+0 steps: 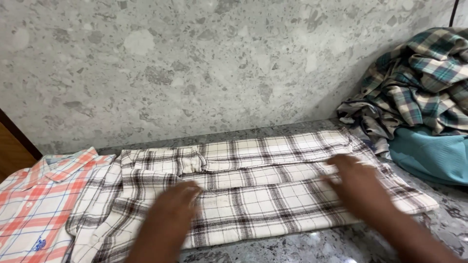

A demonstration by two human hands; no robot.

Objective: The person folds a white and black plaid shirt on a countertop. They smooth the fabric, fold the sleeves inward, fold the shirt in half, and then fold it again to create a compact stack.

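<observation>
A white shirt with brown checks is lying folded lengthwise across the speckled stone bench, stretching from about 8 o'clock to 3 o'clock in the head view. The left hand is pressing flat on the shirt's lower left part, fingers spread and grasping nothing (it is blurred). The right hand is lying open, palm down, on the shirt's right end, also gripping nothing. The shirt is sitting under both hands and between them. At 9 o'clock, an orange and white checked shirt is lying folded, touching the brown-checked one. At 2 o'clock, a crumpled green plaid shirt is heaping over a teal cloth.
</observation>
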